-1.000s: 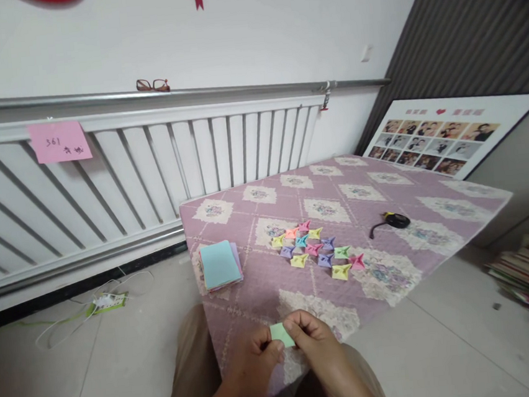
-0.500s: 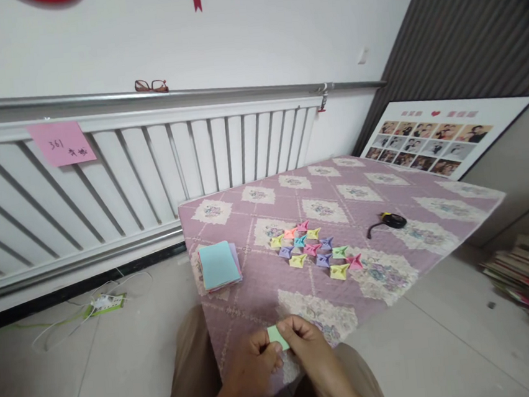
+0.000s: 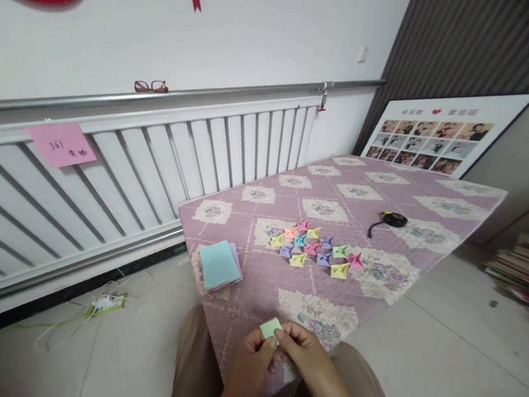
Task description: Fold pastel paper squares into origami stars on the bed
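Note:
A small folded square of light green paper (image 3: 270, 328) is pinched between both hands, over the near edge of the table. My left hand (image 3: 254, 360) grips its lower left side, thumb on top. My right hand (image 3: 305, 350) holds the lower right side, with the thumb pressed on the paper. Farther up the cloth stand several small folded paper figures (image 3: 312, 249) in pink, yellow, blue, purple and green. To the left lies a stack of square paper sheets (image 3: 219, 264), light blue on top.
A flowered purple cloth covers the table (image 3: 248, 225). A black object with a strap (image 3: 394, 219) rests on its right part. Behind are a white radiator (image 3: 222, 146) and glasses (image 3: 151, 86) on a pipe. A power strip (image 3: 109, 304) lies on the floor at left.
The green paper has turned and shifted slightly up and left, so more of its face shows. My right hand's fingers have moved down to its lower edge, closer to the left hand.

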The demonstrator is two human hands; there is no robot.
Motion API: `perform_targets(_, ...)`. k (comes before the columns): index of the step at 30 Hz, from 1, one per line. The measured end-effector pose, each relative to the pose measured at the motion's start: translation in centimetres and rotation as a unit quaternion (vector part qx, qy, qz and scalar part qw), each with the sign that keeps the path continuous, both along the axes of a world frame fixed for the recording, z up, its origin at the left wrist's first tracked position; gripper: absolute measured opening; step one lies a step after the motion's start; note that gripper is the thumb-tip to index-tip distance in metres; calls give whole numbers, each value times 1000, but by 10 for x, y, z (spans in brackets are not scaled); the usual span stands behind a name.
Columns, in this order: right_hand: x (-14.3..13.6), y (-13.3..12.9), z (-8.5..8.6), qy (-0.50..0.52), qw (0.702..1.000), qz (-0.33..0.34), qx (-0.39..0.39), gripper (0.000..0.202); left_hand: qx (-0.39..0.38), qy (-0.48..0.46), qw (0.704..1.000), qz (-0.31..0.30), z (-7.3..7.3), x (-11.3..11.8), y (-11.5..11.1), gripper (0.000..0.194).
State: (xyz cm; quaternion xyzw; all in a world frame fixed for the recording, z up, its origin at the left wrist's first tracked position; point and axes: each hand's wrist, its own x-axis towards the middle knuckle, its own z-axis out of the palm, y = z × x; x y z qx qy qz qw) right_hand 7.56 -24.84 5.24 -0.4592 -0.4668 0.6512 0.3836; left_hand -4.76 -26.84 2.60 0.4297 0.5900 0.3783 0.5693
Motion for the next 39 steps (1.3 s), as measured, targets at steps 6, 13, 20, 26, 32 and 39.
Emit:
perform_targets(6,7,3,5,-94,994,-30,43,35,69,0,998,-16,5,-13,7,24)
perform_targets(13,9,3,10,-163,984,9,75,31,96,38,994,-30,16,-22,25,14)
perform_targets(20,4,-3,3,-130,990,25,43,30,102,66,993,-10,16,-20,25,14)
perform_targets(26,0,-5,-4,-147,987,19,61,35,99,100,990,-8,7,-20,28,15)
perform_targets(32,9,7,-14,-144,985,40,80,23,72,125,988,-59,2,-28,35,13)
perform_targets(39,8,22,-33,-283,939,42,190,6,97,180,973,-107,-1,-26,42,17)
